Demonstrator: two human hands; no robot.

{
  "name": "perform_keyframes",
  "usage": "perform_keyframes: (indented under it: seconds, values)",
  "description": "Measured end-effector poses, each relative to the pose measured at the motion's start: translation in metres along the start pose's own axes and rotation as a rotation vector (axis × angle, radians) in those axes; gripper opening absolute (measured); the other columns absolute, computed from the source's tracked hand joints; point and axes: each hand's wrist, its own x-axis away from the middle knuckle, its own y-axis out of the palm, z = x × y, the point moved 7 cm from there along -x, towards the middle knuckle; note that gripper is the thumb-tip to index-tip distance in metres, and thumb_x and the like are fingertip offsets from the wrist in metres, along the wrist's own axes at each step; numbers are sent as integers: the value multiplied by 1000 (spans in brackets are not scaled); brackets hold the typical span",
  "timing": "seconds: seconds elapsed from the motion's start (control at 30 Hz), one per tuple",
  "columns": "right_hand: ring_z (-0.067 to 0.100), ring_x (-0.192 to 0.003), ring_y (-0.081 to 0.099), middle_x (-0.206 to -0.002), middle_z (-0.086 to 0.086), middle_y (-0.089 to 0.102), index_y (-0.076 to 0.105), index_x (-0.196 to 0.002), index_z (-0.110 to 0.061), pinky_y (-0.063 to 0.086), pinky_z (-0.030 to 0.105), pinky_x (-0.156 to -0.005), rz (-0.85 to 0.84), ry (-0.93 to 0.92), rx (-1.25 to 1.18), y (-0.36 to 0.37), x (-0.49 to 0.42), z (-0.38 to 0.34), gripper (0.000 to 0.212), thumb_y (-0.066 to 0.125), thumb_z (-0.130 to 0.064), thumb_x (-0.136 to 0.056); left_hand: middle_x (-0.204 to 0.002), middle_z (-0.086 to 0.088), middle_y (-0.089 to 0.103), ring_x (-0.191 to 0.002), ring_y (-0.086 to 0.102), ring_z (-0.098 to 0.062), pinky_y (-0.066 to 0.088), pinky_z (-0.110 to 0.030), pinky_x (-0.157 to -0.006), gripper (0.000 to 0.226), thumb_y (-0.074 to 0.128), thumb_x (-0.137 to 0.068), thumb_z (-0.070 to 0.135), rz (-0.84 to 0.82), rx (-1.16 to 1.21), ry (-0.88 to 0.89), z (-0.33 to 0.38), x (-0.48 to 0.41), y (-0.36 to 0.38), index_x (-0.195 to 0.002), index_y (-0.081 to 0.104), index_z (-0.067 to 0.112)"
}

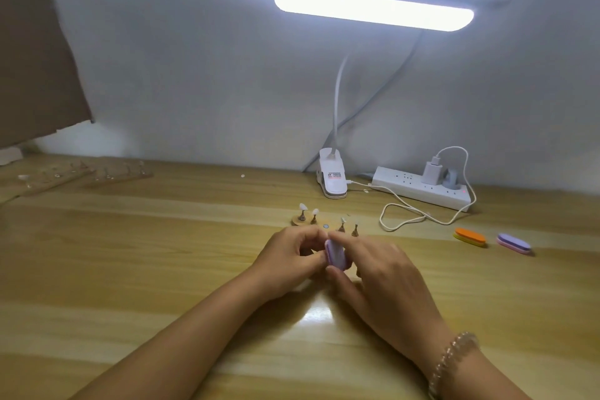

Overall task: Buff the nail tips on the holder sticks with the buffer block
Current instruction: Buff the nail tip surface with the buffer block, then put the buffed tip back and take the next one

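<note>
A wooden holder base [297, 221] lies on the desk with several short sticks, each topped by a pale nail tip [303, 207]. Just in front of it my right hand [383, 273] grips a lilac buffer block [434, 255] between thumb and forefinger, the block standing nearly on end. My left hand [289, 256] is curled beside the block, its fingertips pinched together against the block's left face. What the left fingers pinch is hidden; it may be a holder stick.
A clip lamp [332, 177] and a white power strip [422, 188] with a looping cable stand behind. An orange buffer [470, 236] and a purple buffer [514, 243] lie at right. More nail holders [117, 172] lie far left by a cardboard sheet.
</note>
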Motion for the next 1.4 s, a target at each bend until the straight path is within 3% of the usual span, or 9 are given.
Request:
perform_keyframes:
  seconds: [0.33,0.47,0.67,0.8,0.97,1.1,1.23,1.3,1.4]
  values:
    - [7,-68,60,-83,-20,58,51,-106,-29,48,26,-61,119,287,-308,-7,0,31,16,57,-33,-92,-96,5,76,-68,59,-3,50,-26,-70,5,73,-88,23,38,7,-22,-8,-2,-4,-92,75,25]
    - [5,-65,52,-73,-16,50,45,-102,-28,37,17,-56,29,218,-295,-2,0,23,8,48,-25,-95,-93,10,74,-66,57,2,46,-20,-67,12,74,-87,16,19,-28,-3,-7,-2,-2,-88,75,28]
    - [11,-61,49,-67,-6,49,37,-89,-30,34,25,-51,-124,226,-225,4,4,25,23,26,-48,-79,-86,15,72,-64,61,-3,49,-23,-66,12,77,-85,18,29,-107,-19,-4,-1,-2,-85,70,29]
    - [10,-58,53,-60,-17,44,42,-94,-33,41,30,-52,-105,195,-143,5,4,19,29,44,-61,-85,-87,14,70,-66,63,-5,52,-28,-69,18,75,-83,15,31,-175,18,4,2,-1,-83,65,31]
    - [9,-57,45,-63,-17,48,55,-97,-31,39,30,-53,-77,194,-136,4,0,20,18,63,-43,-87,-88,15,69,-73,62,0,52,-23,-72,9,74,-86,22,42,-257,83,11,5,1,-87,65,24]
    - [17,-58,56,-67,-12,58,56,-94,-30,45,34,-53,-21,231,-149,-1,0,22,19,69,-37,-83,-97,10,64,-103,61,-10,50,-36,-89,26,75,-81,18,130,-370,126,18,7,-3,-83,52,30]
    - [14,-55,53,-61,-17,49,57,-95,-29,47,35,-53,5,252,-146,-2,0,26,17,69,-35,-84,-120,7,53,-119,49,-16,37,-27,-96,42,76,-76,25,384,-513,-52,7,5,-33,-104,45,28]
    - [15,-55,54,-60,-18,45,58,-95,-29,47,34,-52,-3,247,-118,-3,1,25,18,70,-34,-84,-136,5,48,-130,44,-17,35,-29,-103,64,76,-79,41,320,-555,-221,-11,1,-39,-128,38,25]
    - [19,-58,60,-66,-21,46,59,-98,-27,49,34,-51,-15,232,-91,-3,1,22,20,71,-34,-85,-146,9,44,-137,42,-13,29,-34,-113,84,71,-78,59,177,-619,-257,-21,-6,-32,-142,27,28]
